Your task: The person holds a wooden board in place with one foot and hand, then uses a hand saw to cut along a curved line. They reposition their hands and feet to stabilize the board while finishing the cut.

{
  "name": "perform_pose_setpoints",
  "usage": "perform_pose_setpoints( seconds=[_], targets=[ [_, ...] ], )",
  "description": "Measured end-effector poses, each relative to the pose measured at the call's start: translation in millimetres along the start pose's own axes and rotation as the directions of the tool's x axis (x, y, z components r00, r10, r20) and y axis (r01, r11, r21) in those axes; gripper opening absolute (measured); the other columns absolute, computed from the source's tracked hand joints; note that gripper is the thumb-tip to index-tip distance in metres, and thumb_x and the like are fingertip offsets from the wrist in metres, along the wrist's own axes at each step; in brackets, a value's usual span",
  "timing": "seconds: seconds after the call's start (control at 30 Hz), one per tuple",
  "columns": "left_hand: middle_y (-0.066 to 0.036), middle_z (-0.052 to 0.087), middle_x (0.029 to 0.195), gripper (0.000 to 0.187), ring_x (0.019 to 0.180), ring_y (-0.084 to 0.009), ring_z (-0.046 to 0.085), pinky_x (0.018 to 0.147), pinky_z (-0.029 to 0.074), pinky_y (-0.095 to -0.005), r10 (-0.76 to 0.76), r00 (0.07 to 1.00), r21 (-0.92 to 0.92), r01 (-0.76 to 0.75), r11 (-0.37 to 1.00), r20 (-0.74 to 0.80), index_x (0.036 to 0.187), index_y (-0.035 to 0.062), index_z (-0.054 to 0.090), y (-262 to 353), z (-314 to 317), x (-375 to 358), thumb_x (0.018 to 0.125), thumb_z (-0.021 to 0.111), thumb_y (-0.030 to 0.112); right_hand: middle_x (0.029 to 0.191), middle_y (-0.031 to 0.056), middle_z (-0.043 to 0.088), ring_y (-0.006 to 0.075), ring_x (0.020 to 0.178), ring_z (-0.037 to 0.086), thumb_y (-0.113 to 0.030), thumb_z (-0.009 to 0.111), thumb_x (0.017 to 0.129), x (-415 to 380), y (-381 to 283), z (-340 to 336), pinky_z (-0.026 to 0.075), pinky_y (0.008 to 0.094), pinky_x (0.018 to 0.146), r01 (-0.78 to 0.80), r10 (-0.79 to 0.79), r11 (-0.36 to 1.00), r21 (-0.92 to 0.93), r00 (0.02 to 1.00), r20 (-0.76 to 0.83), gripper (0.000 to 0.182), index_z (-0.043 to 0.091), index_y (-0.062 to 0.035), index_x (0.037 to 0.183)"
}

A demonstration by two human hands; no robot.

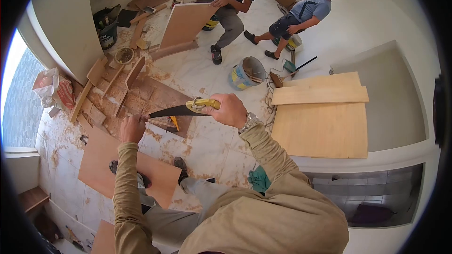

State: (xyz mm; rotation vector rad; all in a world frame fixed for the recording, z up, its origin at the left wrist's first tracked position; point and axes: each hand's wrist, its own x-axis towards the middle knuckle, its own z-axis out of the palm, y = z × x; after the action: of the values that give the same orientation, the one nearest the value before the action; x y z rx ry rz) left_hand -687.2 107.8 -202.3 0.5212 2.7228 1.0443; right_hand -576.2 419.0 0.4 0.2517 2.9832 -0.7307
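A hand saw with a yellow handle (202,105) and a dark curved blade (170,111) is held up in front of my body. My right hand (230,110), with a watch at the wrist, is wrapped round the handle. At the blade's far end, the fingers of my left hand (133,128) are pressed together on the tip. Below my left arm a reddish plywood panel (160,177) lies on the floor by my feet. Wood offcuts (110,83) and sawdust lie beyond the blade.
Two people sit ahead, one holding a board (186,24). A bucket (246,73) stands on the tiles. Pale plywood sheets (320,127) lie at the right, near cables. A white sack (54,89) and a dark bucket (107,33) are at the left.
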Motion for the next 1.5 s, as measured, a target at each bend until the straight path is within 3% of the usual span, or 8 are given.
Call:
perform_pose_setpoints(
  seconds=[0.37,0.6,0.9,1.0,1.1,1.2,1.33,1.5],
  targets=[
    [-0.012,0.075,0.084,0.025,0.084,-0.0349,0.071,0.076,0.055,-0.0462,0.073,0.989,0.08,-0.084,0.993,0.127,0.099,0.0219,0.083,9.5,-23.4,7.3,0.095,0.065,0.039,0.069,0.0133,0.066,0.0172,0.061,0.059,-0.028,0.081,0.087,7.9,1.5,3.4,0.046,0.0341,0.058,-0.038,0.019,0.985,0.168,0.993,0.117,0.033,0.073,0.0034,0.094],
    [-0.009,0.075,0.081,0.019,0.079,-0.0318,0.072,0.07,0.056,-0.0436,-0.075,0.994,-0.036,0.078,0.996,0.074,0.091,0.0227,0.083,36.9,-37.1,2.3,0.091,0.069,0.035,0.067,0.0138,0.063,0.0176,0.058,0.055,-0.028,0.081,0.088,2.9,-1.9,32.1,0.044,0.0342,0.056,0.05,-0.049,0.998,0.041,0.998,-0.032,0.031,0.072,0.0012,0.092],
    [-0.012,0.076,0.1,0.017,0.091,-0.032,0.072,0.079,0.056,-0.0419,0.016,0.99,-0.146,-0.037,0.989,-0.144,0.099,0.0209,0.082,17.5,-45.9,5.2,0.093,0.07,0.03,0.063,0.0077,0.059,0.015,0.056,0.053,-0.029,0.081,0.09,16.4,-45.2,17.4,0.042,0.0336,0.053,0.121,-0.12,0.992,0.047,0.992,-0.022,0.033,0.069,0.0015,0.09],
    [-0.02,0.068,0.129,0.038,0.113,-0.0334,0.067,0.093,0.053,-0.0426,-0.061,0.773,-0.274,-0.148,0.95,-0.631,0.128,0.0149,0.071,4.3,-40.0,20.3,0.097,0.069,0.035,0.064,0.0017,0.056,0.0113,0.055,0.05,-0.03,0.08,0.092,17.9,-37.5,21.0,0.04,0.0316,0.052,0.012,-0.023,0.974,0.228,0.999,0.043,0.034,0.068,0.0017,0.089],
    [-0.021,0.051,0.149,0.06,0.133,-0.0311,0.054,0.107,0.045,-0.0434,-0.633,0.737,-0.949,-0.036,0.313,-0.237,0.147,0.0045,0.051,-8.0,-55.1,34.2,0.104,0.059,0.046,0.066,-0.002,0.054,0.008,0.054,0.048,-0.03,0.078,0.094,7.8,-44.6,41.3,0.039,0.0283,0.051,-0.072,0.064,0.903,0.424,0.997,0.034,0.034,0.067,0.0009,0.089],
    [-0.023,0.053,0.146,0.066,0.134,-0.0276,0.054,0.109,0.044,-0.0436,-0.601,0.717,-0.934,0.228,-0.275,0.352,0.153,0.0003,0.038,7.5,-69.3,23.3,0.108,0.049,0.048,0.068,-0.0031,0.054,0.0056,0.052,0.048,-0.03,0.076,0.097,0.1,-61.1,62.5,0.043,0.0256,0.051,-0.195,0.139,0.749,0.633,0.981,0.138,0.032,0.066,-0.0002,0.092],
    [-0.018,0.06,0.139,0.047,0.118,-0.03,0.066,0.101,0.053,-0.049,-0.297,0.936,-0.889,0.037,-0.457,0.192,0.151,0.0043,0.034,-1.2,-68.9,22.8,0.113,0.038,0.031,0.068,-0.0038,0.053,0.0041,0.053,0.049,-0.028,0.072,0.1,-10.1,-66.8,104.4,0.051,0.0262,0.054,-0.341,0.135,0.51,0.79,0.939,0.318,0.029,0.064,-0.0002,0.103],
    [-0.018,0.066,0.129,0.033,0.109,-0.0294,0.071,0.097,0.058,-0.0437,-0.421,0.906,-0.945,-0.173,-0.277,-0.042,0.14,0.0016,0.046,-9.8,-85.9,20.1,0.109,0.048,0.012,0.068,-0.0053,0.047,0.0061,0.053,0.048,-0.031,0.071,0.1,-14.5,-72.8,139.2,0.05,0.0276,0.053,-0.503,0.171,0.296,0.812,0.864,0.473,0.029,0.062,-0.004,0.105]
  ],
)
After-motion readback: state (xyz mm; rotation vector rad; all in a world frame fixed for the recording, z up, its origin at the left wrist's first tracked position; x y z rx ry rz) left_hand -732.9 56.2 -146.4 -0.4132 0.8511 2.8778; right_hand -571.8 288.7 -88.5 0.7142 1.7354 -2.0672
